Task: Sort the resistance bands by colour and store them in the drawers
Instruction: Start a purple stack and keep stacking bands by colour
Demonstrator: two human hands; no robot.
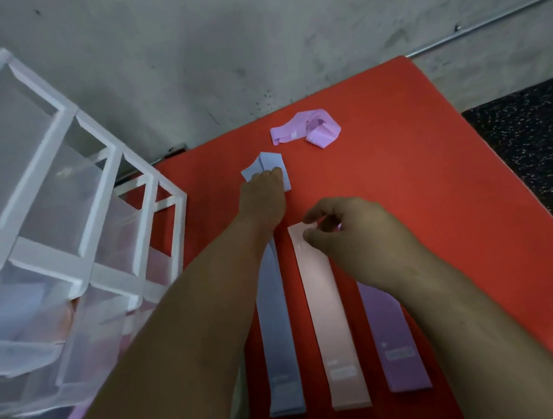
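- My left hand (261,195) reaches forward, fingers curled down onto the folded blue band (266,165), gripping it on the red mat (436,174).
- My right hand (350,235) is over the far end of the pink band (327,307), thumb and forefinger bent close to its edge; I cannot tell if they pinch it.
- The pink band lies flat between the flat blue band (278,329) and the purple band (396,333), the three side by side.
- A crumpled lilac band (307,130) lies beyond the folded one, near the mat's far edge.
- The drawer unit (64,233) stands to my left, with pale bands faintly visible inside.
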